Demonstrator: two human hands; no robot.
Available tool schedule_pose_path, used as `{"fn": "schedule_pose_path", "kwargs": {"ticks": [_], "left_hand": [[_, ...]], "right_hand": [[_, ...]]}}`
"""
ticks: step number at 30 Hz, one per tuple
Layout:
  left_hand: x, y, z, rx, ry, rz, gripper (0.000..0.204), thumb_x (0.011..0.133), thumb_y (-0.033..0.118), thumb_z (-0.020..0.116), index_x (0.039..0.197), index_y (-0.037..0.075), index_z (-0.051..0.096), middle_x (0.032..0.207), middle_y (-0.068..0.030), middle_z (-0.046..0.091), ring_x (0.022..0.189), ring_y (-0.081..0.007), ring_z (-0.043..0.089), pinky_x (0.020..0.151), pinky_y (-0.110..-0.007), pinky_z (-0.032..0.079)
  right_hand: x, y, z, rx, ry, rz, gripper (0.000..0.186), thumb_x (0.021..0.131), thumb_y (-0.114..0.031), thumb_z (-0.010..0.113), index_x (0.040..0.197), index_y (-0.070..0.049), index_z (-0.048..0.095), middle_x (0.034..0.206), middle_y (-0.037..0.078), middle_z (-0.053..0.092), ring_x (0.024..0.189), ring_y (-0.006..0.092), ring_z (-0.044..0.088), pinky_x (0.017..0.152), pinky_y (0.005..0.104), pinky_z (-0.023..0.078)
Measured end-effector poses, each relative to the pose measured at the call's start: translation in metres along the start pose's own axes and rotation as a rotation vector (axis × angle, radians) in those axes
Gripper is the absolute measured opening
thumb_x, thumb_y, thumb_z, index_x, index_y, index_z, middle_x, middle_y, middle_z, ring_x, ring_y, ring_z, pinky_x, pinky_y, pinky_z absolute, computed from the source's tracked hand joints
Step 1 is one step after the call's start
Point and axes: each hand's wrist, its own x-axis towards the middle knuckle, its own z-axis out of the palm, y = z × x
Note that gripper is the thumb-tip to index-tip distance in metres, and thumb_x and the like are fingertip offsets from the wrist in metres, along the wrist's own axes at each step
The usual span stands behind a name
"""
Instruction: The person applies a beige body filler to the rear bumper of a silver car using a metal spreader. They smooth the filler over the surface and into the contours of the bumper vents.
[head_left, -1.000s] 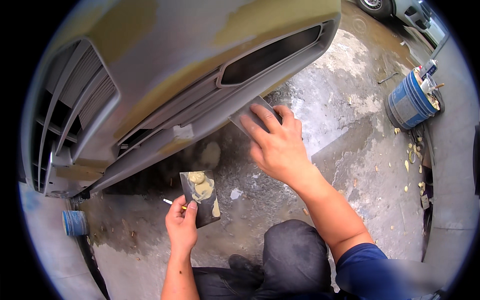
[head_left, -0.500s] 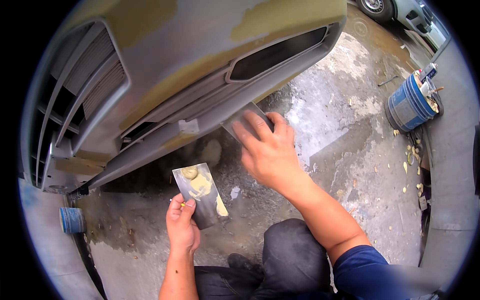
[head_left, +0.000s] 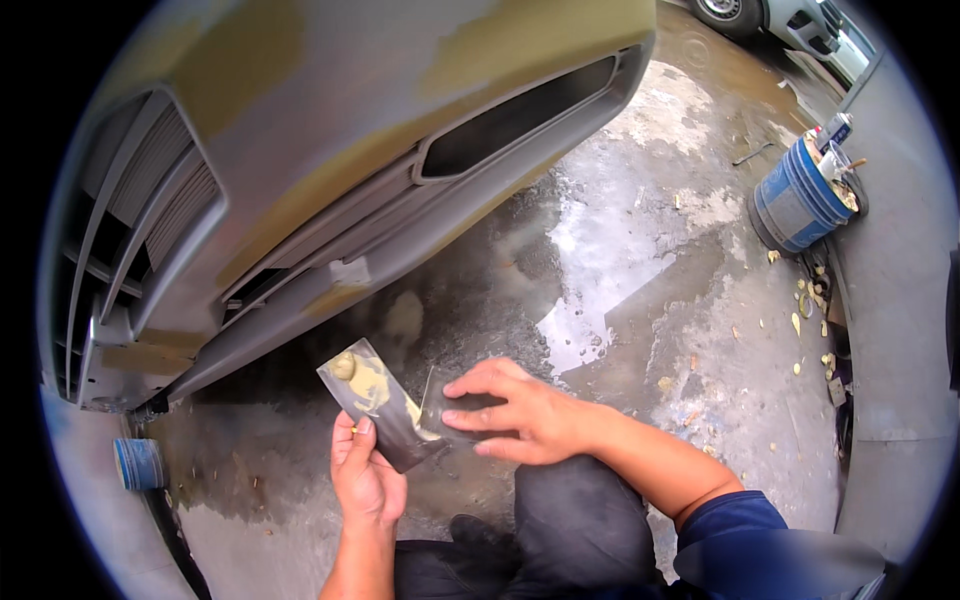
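My left hand point(head_left: 367, 472) grips the lower left edge of a flat grey metal plate point(head_left: 405, 440), closed with the thumb on top. Pale yellow filler putty point(head_left: 372, 388) is smeared on the plate, with a rounded lump near its far corner. A small yellow bit shows by the left thumb. In my right hand point(head_left: 515, 412) is a thin, flat putty spreader point(head_left: 432, 395), its edge at the plate's right side by a streak of putty. Beyond both hands is a grey vehicle bumper point(head_left: 330, 130) with yellowish filled patches, tilted across the upper left.
A large blue bucket point(head_left: 800, 200) full of scraps, with a can on top, stands at the right against a grey panel point(head_left: 905, 300). Scraps lie beside it. A smaller blue tin point(head_left: 139, 464) sits at the far left. Another vehicle's wheel point(head_left: 725, 12) shows at the top right.
My right hand has come down from the bumper's lower edge to the plate, bringing the spreader to its right side. My left hand has tilted the plate slightly. The view has shifted a little.
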Motion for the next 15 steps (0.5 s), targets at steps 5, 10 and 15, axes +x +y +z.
{"fn": "schedule_pose_path", "kwargs": {"ticks": [5, 10, 15], "left_hand": [[0.003, 0.011, -0.006, 0.02, 0.012, 0.024, 0.025, 0.099, 0.005, 0.052, 0.123, 0.001, 0.053, 0.121, -0.0105, 0.063, 0.114, -0.0195, 0.06, 0.105, -0.037, 0.046], [0.005, 0.004, -0.016, 0.107, 0.081, -0.007, 0.024, 0.099, 0.004, 0.05, 0.122, 0.002, 0.054, 0.121, -0.0098, 0.064, 0.111, -0.0187, 0.061, 0.103, -0.036, 0.046], [0.006, 0.003, -0.018, 0.147, 0.12, 0.019, 0.021, 0.099, 0.003, 0.05, 0.119, 0.002, 0.056, 0.119, -0.0094, 0.065, 0.11, -0.018, 0.061, 0.103, -0.034, 0.044]], "right_hand": [[0.002, 0.019, -0.044, -0.605, 0.226, 0.237, 0.052, 0.082, -0.018, 0.07, 0.133, -0.016, 0.06, 0.141, 0.013, 0.049, 0.119, 0.0419, 0.046, 0.1, 0.0526, 0.042], [0.03, 0.053, -0.107, -0.865, 0.67, 0.49, 0.048, 0.086, -0.024, 0.066, 0.132, -0.015, 0.059, 0.142, 0.014, 0.049, 0.118, 0.0449, 0.045, 0.1, 0.0527, 0.042], [0.056, 0.041, -0.086, -0.94, 0.68, 0.485, 0.047, 0.085, -0.025, 0.066, 0.13, -0.015, 0.06, 0.137, 0.013, 0.052, 0.109, 0.0433, 0.048, 0.093, 0.0542, 0.045]]}}
